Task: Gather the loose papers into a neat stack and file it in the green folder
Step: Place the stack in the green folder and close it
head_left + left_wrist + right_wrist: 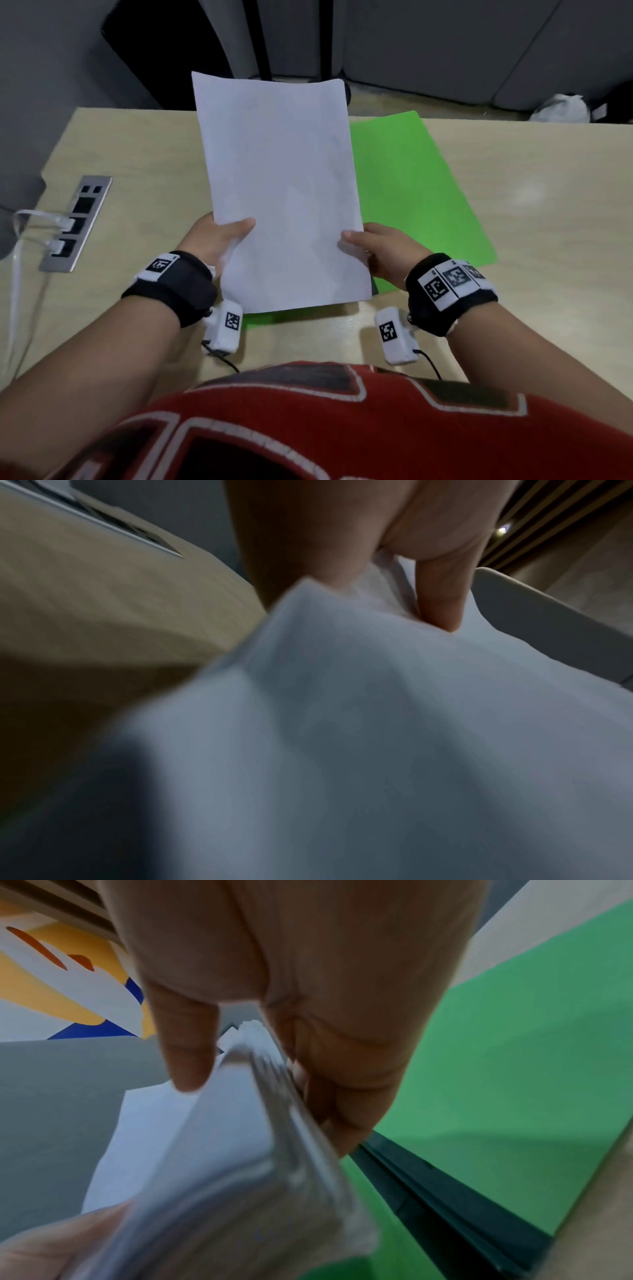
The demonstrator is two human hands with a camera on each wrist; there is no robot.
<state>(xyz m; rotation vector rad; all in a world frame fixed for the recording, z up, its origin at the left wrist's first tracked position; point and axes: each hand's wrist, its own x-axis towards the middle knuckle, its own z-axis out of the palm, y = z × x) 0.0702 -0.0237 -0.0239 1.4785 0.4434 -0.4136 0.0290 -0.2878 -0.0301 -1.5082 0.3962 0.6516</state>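
Note:
A stack of white papers [281, 192] is held up above the desk, tilted toward me, its edges roughly even. My left hand [219, 240] grips its lower left edge, thumb on the front sheet. My right hand [376, 250] grips the lower right edge, thumb on top and fingers behind. The green folder [418, 192] lies open and flat on the desk, below and to the right of the stack, partly hidden by it. In the right wrist view the stack's edge [274, 1123] shows several sheets pinched between thumb and fingers, with the folder [514, 1083] and its dark spine beneath. The left wrist view shows blurred paper [377, 723] under a finger.
The light wooden desk [137, 154] has a metal socket panel [77, 222] at its left with white cables plugged in. Beyond the far edge are a dark chair and grey cabinets. A white bag [561, 108] lies on the floor at the far right.

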